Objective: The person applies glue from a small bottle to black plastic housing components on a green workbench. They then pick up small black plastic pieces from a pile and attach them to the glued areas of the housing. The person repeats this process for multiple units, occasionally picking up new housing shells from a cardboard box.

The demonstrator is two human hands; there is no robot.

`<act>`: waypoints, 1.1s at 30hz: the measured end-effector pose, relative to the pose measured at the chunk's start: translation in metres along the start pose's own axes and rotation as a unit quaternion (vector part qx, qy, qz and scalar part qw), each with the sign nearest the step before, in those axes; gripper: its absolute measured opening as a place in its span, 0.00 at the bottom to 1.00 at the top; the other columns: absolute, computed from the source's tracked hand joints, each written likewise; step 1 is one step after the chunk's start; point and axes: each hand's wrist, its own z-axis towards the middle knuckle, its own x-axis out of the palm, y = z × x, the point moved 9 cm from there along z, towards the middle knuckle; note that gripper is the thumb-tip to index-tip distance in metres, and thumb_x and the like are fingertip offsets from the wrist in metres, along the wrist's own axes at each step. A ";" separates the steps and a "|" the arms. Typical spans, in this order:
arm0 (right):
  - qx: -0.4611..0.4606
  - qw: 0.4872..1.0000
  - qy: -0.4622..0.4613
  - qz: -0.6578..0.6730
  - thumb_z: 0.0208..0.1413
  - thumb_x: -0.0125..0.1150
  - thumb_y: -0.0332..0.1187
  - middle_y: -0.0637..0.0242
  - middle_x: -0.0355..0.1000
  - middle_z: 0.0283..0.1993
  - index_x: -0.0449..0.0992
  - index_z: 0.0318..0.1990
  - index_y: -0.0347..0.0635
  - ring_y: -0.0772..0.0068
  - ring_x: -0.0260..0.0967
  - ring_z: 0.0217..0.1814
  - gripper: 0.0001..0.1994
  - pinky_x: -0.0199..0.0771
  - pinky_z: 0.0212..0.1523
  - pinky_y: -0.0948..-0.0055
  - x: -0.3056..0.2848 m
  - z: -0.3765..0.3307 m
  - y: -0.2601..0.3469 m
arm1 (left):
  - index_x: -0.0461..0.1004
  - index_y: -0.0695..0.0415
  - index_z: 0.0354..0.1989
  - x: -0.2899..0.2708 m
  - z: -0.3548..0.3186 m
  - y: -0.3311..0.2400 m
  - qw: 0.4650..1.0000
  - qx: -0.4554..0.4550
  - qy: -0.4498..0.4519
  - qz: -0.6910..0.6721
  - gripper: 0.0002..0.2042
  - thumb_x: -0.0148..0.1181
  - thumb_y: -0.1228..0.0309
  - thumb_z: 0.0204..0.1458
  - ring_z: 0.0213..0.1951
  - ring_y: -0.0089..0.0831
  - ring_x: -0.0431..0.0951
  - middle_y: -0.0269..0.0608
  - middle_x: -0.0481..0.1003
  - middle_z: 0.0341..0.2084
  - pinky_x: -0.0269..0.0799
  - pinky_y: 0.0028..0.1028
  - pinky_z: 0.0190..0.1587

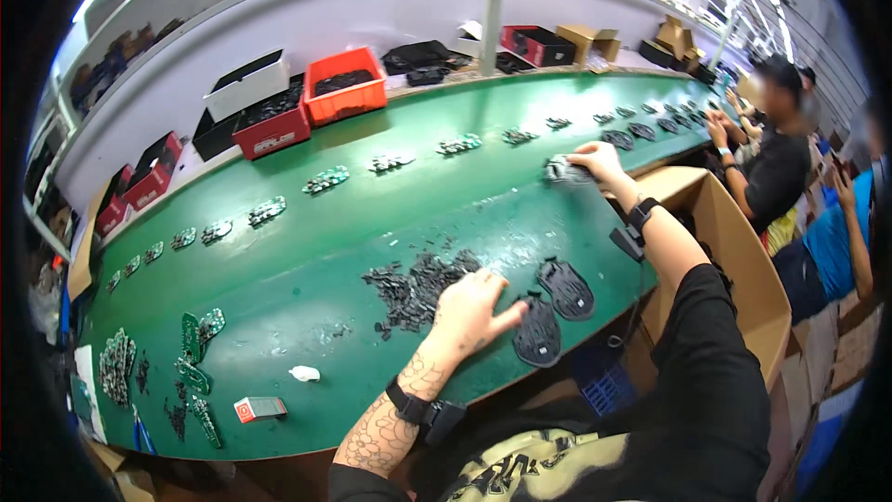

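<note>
My left hand (467, 314) rests at the right side of a pile of small black plastic parts (409, 293), its thumb spread away from the fingers. The thumb points at a black computer mouse base shell (537, 333); a second black base shell (565, 288) lies just beyond it. Out over the belt to the right, my right hand (599, 165) is closed on a dark grey part with a mouse-like outline (565, 170), blurred by motion. Small circuit boards (459, 144) lie in a row along the green surface (372, 214).
Red, orange and white bins (346, 84) line the far side. A large open cardboard box (715, 251) stands at my right. At the left lie stacked circuit boards (116, 367), a small box (260, 408), a white bottle (304, 373) and blue-handled pliers (141, 432). Co-workers (780, 149) stand at right.
</note>
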 end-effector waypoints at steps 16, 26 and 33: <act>-0.142 0.892 -0.259 -0.343 0.43 0.70 0.53 0.55 0.69 0.56 0.74 0.54 0.47 0.51 0.58 0.64 0.32 0.56 0.63 0.56 -0.021 0.056 -0.032 | 0.73 0.54 0.41 0.019 -0.003 0.002 0.999 0.005 0.034 -0.033 0.14 0.63 0.63 0.48 0.37 0.37 0.75 0.39 0.71 0.32 0.70 0.35 0.39; -0.188 0.928 0.321 -0.031 0.46 0.68 0.33 0.59 0.80 0.32 0.82 0.38 0.37 0.73 0.77 0.32 0.12 0.76 0.38 0.72 0.149 -0.069 0.133 | 0.72 0.54 0.41 0.018 -0.006 0.003 0.999 0.006 -0.012 -0.051 0.17 0.67 0.62 0.45 0.35 0.35 0.74 0.37 0.71 0.32 0.69 0.34 0.38; -0.176 0.940 0.288 -0.055 0.45 0.68 0.31 0.56 0.79 0.32 0.82 0.35 0.36 0.71 0.77 0.33 0.10 0.76 0.39 0.73 0.168 -0.086 0.133 | 0.69 0.57 0.44 0.013 -0.004 0.021 0.928 -0.113 -0.044 -0.352 0.16 0.63 0.72 0.47 0.28 0.22 0.71 0.35 0.73 0.29 0.69 0.22 0.31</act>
